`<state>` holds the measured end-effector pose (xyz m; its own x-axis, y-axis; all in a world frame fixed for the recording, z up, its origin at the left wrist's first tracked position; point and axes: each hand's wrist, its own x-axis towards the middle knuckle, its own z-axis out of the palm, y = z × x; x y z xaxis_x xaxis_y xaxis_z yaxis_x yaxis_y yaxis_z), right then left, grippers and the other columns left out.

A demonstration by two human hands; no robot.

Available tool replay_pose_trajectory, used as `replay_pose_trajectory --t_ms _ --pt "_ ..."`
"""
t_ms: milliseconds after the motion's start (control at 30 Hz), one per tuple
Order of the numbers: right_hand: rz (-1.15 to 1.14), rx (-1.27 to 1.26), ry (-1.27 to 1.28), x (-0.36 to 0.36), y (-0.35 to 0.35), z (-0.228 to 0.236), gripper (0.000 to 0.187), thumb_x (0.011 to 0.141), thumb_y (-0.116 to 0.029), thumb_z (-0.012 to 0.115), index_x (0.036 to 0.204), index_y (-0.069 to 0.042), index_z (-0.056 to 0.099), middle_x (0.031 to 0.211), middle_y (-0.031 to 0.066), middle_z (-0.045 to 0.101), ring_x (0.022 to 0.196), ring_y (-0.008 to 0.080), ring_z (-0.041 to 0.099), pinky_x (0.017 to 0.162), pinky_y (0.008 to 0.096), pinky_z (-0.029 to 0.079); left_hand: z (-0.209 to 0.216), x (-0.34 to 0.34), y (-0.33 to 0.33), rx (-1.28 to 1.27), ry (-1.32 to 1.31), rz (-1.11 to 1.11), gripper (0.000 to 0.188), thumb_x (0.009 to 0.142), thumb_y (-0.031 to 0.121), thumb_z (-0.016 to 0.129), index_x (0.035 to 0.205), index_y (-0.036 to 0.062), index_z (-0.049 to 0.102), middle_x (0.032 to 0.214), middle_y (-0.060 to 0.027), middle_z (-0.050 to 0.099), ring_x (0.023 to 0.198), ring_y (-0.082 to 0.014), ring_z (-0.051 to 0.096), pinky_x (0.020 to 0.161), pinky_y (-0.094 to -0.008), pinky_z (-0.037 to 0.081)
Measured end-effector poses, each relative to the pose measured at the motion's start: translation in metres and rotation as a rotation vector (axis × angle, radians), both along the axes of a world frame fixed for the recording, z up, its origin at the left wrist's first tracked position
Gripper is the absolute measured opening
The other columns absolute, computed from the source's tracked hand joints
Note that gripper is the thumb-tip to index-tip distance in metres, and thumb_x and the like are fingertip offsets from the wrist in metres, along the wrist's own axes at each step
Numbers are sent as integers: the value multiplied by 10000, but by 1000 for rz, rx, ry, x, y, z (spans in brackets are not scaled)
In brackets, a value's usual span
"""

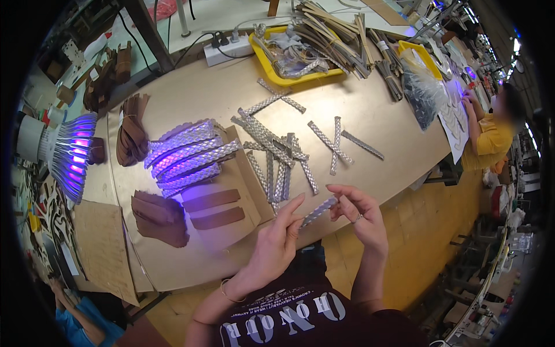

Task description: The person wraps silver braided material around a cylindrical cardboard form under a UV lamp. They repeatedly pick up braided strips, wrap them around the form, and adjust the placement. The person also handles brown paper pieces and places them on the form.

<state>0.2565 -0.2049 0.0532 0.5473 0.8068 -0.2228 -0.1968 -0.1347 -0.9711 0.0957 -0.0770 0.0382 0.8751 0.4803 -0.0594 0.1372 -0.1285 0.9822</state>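
Note:
A short grey-and-white braided strap [317, 213] is held up between my hands at the table's front edge. My left hand [276, 242] pinches its lower left end. The fingers of my right hand [363, 218], with a ring on one, close on its upper right end. Beyond them lies a loose heap of similar braided straps [272, 141], with a few more [332, 141] to the right. Left of the heap, several braided straps [188, 153] lie side by side on a brown board under purple light. Two brown strips [214, 209] rest on a cardboard sheet [245, 179] nearby.
A purple-lit finned lamp [72, 153] stands at the left. Brown strip bundles [133, 130] and a brown stack [159, 218] lie near it. At the back are a yellow tray [277, 78], a power strip [228, 49] and bundled strips [335, 34]. A co-worker [491, 136] is at the right.

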Motion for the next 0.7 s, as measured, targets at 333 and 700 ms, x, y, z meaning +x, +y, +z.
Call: replay_pose_trajectory --t_ms 333,700 --pt "-251 -330 -288 -9 -3 -41 229 894 -64 661 1089 56 655 799 59 672 702 88 610 660 236 497 -35 -6 -6 723 34 9 443 874 33 618 1304 15 514 1241 -192 585 1104 -338 595 923 -443 462" --pt "-310 -457 -569 -26 -10 -57 136 867 -39 660 965 55 660 796 131 671 623 153 626 593 271 509 -64 -30 -48 923 293 -317 592 878 339 627 1343 1 484 1466 -252 363 1371 -352 358 1124 -479 294"
